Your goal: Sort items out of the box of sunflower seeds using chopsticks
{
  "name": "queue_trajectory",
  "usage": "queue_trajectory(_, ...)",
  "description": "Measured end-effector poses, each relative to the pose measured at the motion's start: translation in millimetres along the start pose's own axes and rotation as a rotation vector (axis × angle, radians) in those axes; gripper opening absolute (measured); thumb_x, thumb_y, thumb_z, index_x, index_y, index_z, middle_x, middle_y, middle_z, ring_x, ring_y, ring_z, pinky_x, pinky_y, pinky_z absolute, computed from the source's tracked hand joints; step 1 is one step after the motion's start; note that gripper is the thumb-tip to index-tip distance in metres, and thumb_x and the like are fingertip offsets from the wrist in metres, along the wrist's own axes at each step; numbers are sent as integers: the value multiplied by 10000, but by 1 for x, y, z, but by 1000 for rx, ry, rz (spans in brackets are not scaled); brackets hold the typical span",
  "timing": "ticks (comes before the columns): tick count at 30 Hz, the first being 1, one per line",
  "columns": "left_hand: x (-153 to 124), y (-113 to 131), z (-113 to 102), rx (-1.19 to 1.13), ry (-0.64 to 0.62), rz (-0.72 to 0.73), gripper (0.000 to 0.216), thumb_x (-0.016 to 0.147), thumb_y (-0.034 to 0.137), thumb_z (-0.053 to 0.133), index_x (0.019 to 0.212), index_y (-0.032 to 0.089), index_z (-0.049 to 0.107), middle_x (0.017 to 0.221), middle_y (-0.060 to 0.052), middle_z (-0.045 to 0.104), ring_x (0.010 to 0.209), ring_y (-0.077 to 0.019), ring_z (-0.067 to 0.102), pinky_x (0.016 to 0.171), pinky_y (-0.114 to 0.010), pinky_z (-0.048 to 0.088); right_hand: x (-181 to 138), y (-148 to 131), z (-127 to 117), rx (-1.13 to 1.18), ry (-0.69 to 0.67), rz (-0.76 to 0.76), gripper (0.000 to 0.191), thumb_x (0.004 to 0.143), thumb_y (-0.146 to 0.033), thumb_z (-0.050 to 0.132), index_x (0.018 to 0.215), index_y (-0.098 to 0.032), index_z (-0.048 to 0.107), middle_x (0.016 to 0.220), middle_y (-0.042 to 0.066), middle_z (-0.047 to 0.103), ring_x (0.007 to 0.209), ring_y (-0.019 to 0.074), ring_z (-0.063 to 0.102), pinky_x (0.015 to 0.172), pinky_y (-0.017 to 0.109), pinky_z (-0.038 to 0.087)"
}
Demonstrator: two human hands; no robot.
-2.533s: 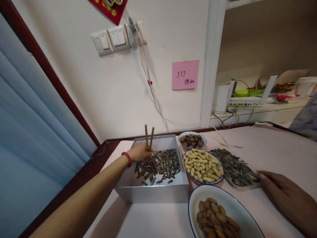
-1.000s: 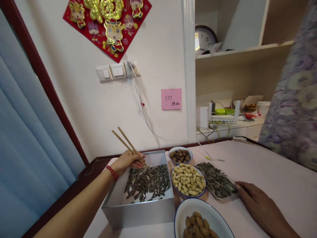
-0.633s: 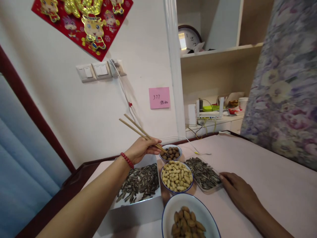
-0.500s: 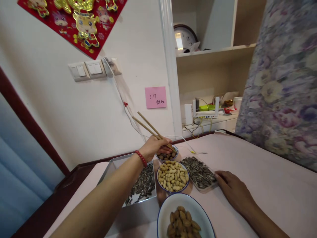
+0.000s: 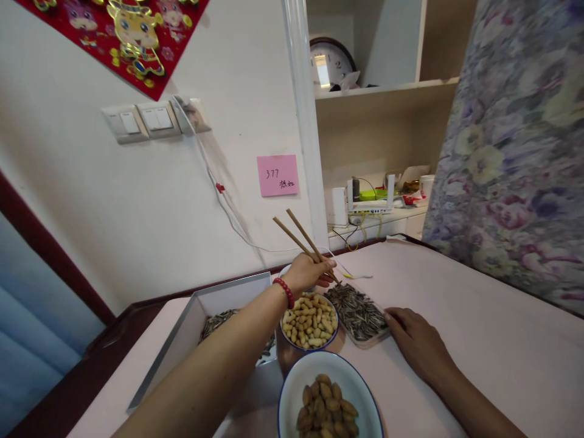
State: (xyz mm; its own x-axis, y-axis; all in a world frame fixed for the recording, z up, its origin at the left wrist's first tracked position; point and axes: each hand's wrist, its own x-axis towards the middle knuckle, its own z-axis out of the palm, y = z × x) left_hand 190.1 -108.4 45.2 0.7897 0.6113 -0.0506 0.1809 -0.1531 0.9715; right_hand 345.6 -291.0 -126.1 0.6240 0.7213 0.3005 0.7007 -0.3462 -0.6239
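My left hand (image 5: 311, 272), with a red bead bracelet at its wrist, is closed round a pair of wooden chopsticks (image 5: 301, 240). Their tips point down at the far left corner of a shallow clear tray (image 5: 365, 342) filled with striped sunflower seeds (image 5: 358, 311). Whether the tips pinch a seed is too small to tell. At the tray's right edge, my right hand (image 5: 420, 340) grips the rim with thumb and fingers. Under my left wrist sits a bowl of peanuts (image 5: 310, 322). Behind my left hand, another bowl (image 5: 285, 269) is mostly hidden.
A grey-white box (image 5: 168, 340) with more sunflower seeds stands left, partly behind my left forearm. Nearest me is a blue-rimmed white bowl (image 5: 292, 380) of brown almond-like nuts. A white cable (image 5: 232, 228) runs down the wall onto the pink-covered table (image 5: 493, 322).
My left hand has moved right with the chopsticks, from over the far bowl to the seed tray's corner. My right hand stays at the tray. The whole view has shifted slightly.
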Motion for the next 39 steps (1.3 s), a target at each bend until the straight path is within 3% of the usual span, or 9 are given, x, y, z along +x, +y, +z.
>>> queue_trajectory(9,-1,-6,2,-16,-10,20,339,784,396,704,932,94,667,790,-91,697,613,-113,645,600,-233,531,-1,-1,-1,-6,9,9,438,909,-526,343,1041,-245,652,1087,44,660,1037,252,569,874,401,437)
queue_trajectory(13,-10,1,-6,-27,-4,46,342,773,396,717,927,94,677,765,-90,703,649,-130,662,614,-236,533,0,2,0,-5,-1,21,438,906,-538,337,1037,-255,645,1090,28,659,1041,243,568,884,398,434)
queue_trajectory(17,-40,18,-38,-39,30,93,339,786,392,709,978,114,687,922,-120,726,797,-163,693,724,-267,553,0,6,1,-3,-20,30,469,893,-568,329,1047,-255,643,1103,29,655,1058,248,558,898,405,429)
queue_trajectory(21,-78,24,-91,29,102,136,377,792,443,691,989,121,689,978,-130,731,907,-199,694,816,-301,552,1,13,2,-1,-44,42,507,875,-605,325,1058,-254,642,1130,33,649,1080,262,545,930,435,418)
queue_trajectory(27,-109,-14,-162,257,186,-45,474,780,523,651,1025,118,661,1005,-138,726,912,-203,693,849,-337,551,3,25,5,4,-65,66,524,840,-649,353,1037,-266,652,1143,32,652,1106,271,548,981,455,417)
queue_trajectory(31,-106,-48,-186,394,206,-134,467,753,506,661,988,103,665,941,-127,729,844,-202,693,775,-324,557,4,27,4,10,-49,104,531,795,-676,372,985,-277,667,1134,59,663,1112,307,562,1000,484,426)
queue_trajectory(34,-103,-60,-197,566,205,-202,332,770,430,655,888,121,685,822,-81,721,796,-200,681,743,-309,537,3,31,4,26,-34,140,523,764,-720,374,926,-323,673,1115,58,675,1105,332,573,993,504,439)
queue_trajectory(37,-105,-64,-206,762,194,-278,178,723,322,722,738,150,679,769,-57,694,882,-228,660,828,-325,494,4,44,10,32,-3,127,453,760,-726,407,883,-376,667,1099,45,683,1094,328,587,981,493,454)
queue_trajectory(39,-107,-65,-211,860,193,-342,170,753,307,719,798,150,671,884,-62,685,965,-229,631,887,-366,475,6,58,16,-11,34,69,405,776,-700,413,879,-401,666,1091,31,689,1079,300,603,939,445,493)
